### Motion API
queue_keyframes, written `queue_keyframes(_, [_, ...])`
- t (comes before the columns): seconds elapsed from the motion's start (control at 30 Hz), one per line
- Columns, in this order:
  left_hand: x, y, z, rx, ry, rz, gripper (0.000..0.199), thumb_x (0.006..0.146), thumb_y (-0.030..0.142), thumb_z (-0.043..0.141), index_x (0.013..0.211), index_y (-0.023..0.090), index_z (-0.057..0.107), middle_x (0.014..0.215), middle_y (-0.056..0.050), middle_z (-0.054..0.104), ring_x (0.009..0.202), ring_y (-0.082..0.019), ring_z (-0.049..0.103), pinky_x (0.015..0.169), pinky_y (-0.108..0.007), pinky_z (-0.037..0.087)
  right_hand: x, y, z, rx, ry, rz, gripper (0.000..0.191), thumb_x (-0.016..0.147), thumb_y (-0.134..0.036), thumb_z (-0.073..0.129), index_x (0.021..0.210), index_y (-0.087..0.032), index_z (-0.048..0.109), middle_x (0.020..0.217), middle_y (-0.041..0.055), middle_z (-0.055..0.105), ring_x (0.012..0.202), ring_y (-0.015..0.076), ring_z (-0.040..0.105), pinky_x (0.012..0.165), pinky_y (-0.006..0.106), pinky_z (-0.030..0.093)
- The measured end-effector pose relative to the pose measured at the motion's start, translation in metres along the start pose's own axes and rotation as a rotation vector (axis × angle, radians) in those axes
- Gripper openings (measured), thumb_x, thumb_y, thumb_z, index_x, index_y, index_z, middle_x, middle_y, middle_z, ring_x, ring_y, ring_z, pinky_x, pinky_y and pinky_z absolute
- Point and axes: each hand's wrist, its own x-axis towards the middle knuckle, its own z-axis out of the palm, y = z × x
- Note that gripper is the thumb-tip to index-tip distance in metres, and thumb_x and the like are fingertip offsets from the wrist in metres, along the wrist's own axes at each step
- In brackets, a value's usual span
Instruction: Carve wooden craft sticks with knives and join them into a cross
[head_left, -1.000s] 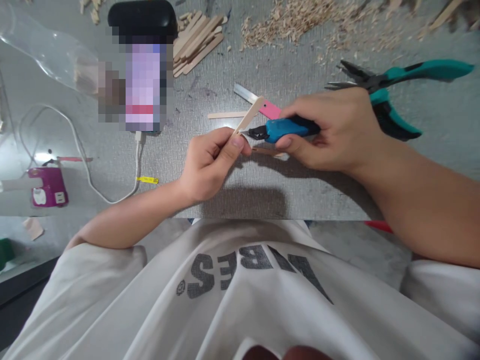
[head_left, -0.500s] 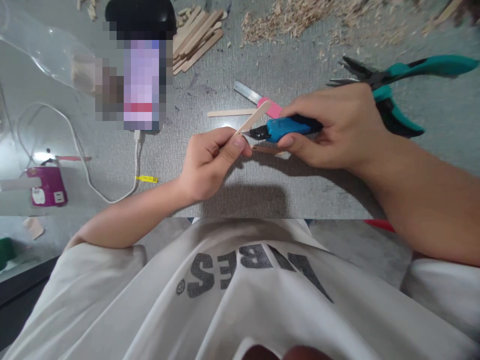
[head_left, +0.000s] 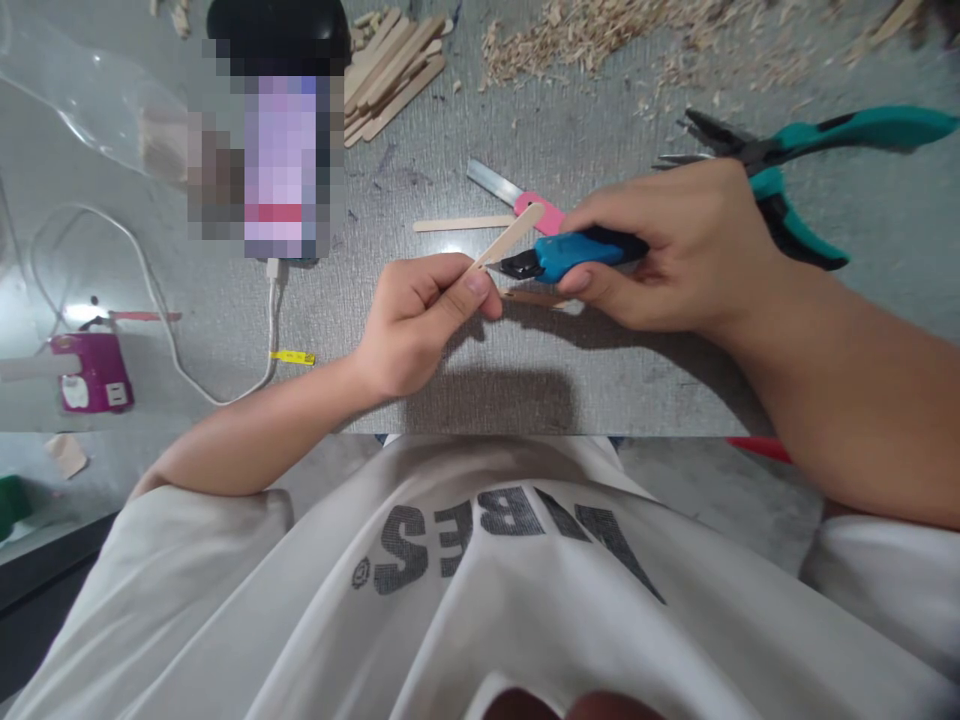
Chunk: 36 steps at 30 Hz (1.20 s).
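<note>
My left hand (head_left: pixel 427 320) pinches the lower end of a pale wooden stick (head_left: pixel 516 235), which slants up to the right. In my right hand (head_left: pixel 675 250) is a blue and black cutting tool (head_left: pixel 574 257), its dark tip close to the stick by my left fingertips; whether they touch is unclear. Just beyond the tool lies a pink-handled knife (head_left: pixel 495 182) with a bare metal blade. Another thin stick (head_left: pixel 461 225) lies flat, its right end near the knife. A brown wooden piece (head_left: pixel 534 298) rests on the table below the tool.
Teal-handled pliers (head_left: pixel 862 130) lie beyond my right hand. Wooden sticks (head_left: pixel 397 75) are piled at the back, beside wood shavings (head_left: pixel 577 40). To the left are a blurred-out phone (head_left: pixel 281 160) on a white cable (head_left: pixel 176 355), a clear bottle (head_left: pixel 90 100) and a purple socket block (head_left: pixel 101 372).
</note>
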Motion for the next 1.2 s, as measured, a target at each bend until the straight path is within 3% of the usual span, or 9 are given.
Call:
queue_keyframes(0.17, [0.001, -0.001, 0.0, -0.03, -0.008, -0.002, 0.05, 0.104, 0.063, 0.077, 0.077, 0.021, 0.078, 0.056, 0.002, 0.049, 0.052, -0.01, 0.037, 0.051, -0.034, 0.025, 0.002, -0.004, 0.0, 0.014, 0.071, 0.009, 0.084, 0.102, -0.1, 0.025, 0.083, -0.028, 0.065, 0.064, 0.0032, 0.058, 0.061, 0.0191, 0.053, 0.062, 0.04, 0.038])
queue_keyframes(0.37, [0.001, -0.002, -0.001, -0.02, -0.027, -0.025, 0.053, 0.105, 0.068, 0.075, 0.078, 0.022, 0.076, 0.054, 0.003, 0.043, 0.05, -0.01, 0.035, 0.051, -0.035, 0.024, 0.003, -0.005, -0.001, -0.01, 0.054, -0.001, 0.085, 0.102, -0.1, 0.021, 0.079, -0.028, 0.062, 0.064, 0.0031, 0.06, 0.062, 0.0196, 0.054, 0.062, 0.04, 0.039])
queue_keyframes(0.53, [0.002, -0.002, -0.001, -0.024, -0.022, -0.016, 0.053, 0.103, 0.067, 0.078, 0.077, 0.021, 0.077, 0.059, 0.0, 0.052, 0.053, -0.011, 0.04, 0.051, -0.034, 0.026, 0.003, -0.005, -0.001, -0.016, 0.064, 0.007, 0.087, 0.101, -0.101, 0.022, 0.078, -0.027, 0.062, 0.064, 0.0043, 0.06, 0.062, 0.0197, 0.052, 0.062, 0.04, 0.036])
queue_keyframes(0.93, [0.002, 0.0, -0.004, 0.06, -0.032, 0.019, 0.051, 0.105, 0.064, 0.075, 0.077, 0.022, 0.078, 0.06, 0.0, 0.056, 0.053, -0.011, 0.043, 0.053, -0.034, 0.031, 0.001, -0.006, -0.005, 0.026, -0.02, 0.048, 0.084, 0.101, -0.1, 0.026, 0.087, -0.031, 0.073, 0.07, 0.005, 0.064, 0.068, 0.0234, 0.058, 0.067, 0.041, 0.038])
queue_keyframes(1.2, [0.007, -0.003, -0.009, 0.163, -0.019, 0.082, 0.055, 0.106, 0.068, 0.073, 0.076, 0.022, 0.078, 0.061, -0.001, 0.061, 0.057, -0.013, 0.051, 0.055, -0.032, 0.037, 0.004, -0.012, -0.008, 0.0, 0.0, 0.065, 0.088, 0.102, -0.1, 0.022, 0.073, -0.027, 0.062, 0.058, 0.0013, 0.052, 0.057, 0.0183, 0.048, 0.06, 0.039, 0.033])
